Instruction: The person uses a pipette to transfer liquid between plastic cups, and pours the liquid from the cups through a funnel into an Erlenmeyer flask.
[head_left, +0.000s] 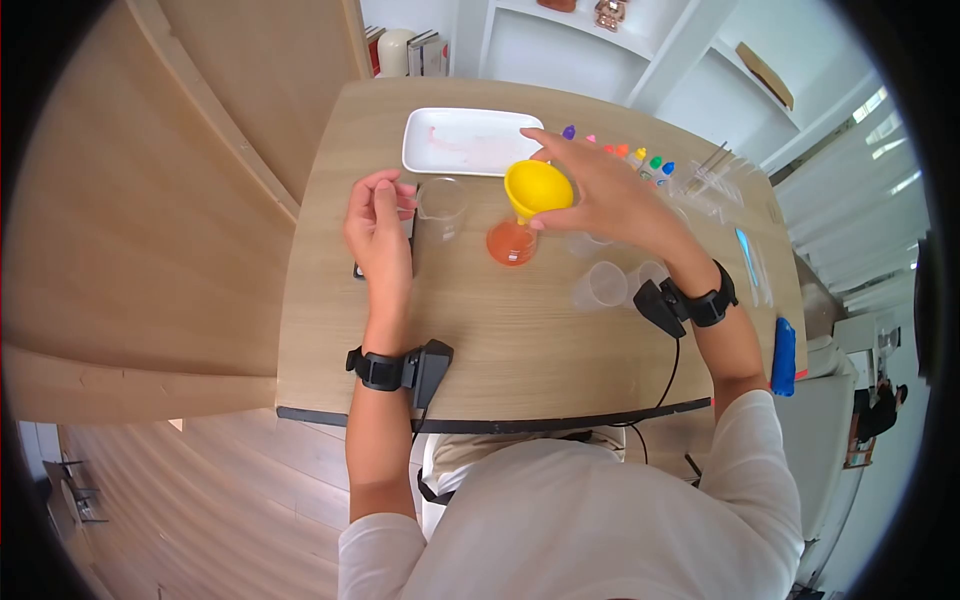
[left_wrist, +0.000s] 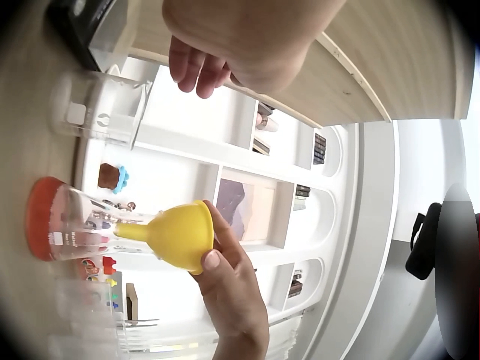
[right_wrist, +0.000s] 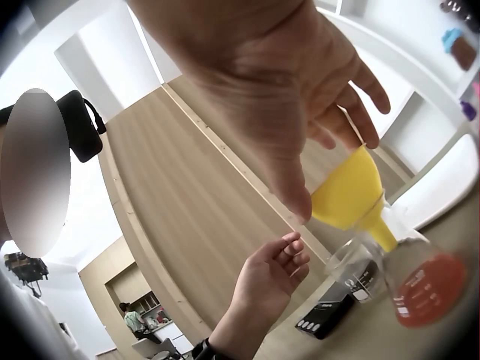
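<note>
My right hand (head_left: 620, 205) pinches a yellow funnel (head_left: 540, 190) at its rim, between thumb and fingers. The funnel's spout points down into the neck of a glass conical flask (left_wrist: 46, 217) that holds orange-red liquid. In the head view this flask (head_left: 511, 245) stands on the table below the funnel. My left hand (head_left: 378, 225) hovers to the left with loosely curled fingers, and nothing shows in it. Beside it is a clear glass beaker (head_left: 441, 208). A black device with buttons (right_wrist: 326, 311) lies on the table, partly hidden under the left hand in the head view.
A white tray (head_left: 475, 122) with pinkish stains lies at the back. Several small bottles with coloured caps (head_left: 640, 155) stand behind the right hand. Clear plastic cups (head_left: 603, 286) are right of the flask. A blue object (head_left: 784, 355) lies at the table's right edge.
</note>
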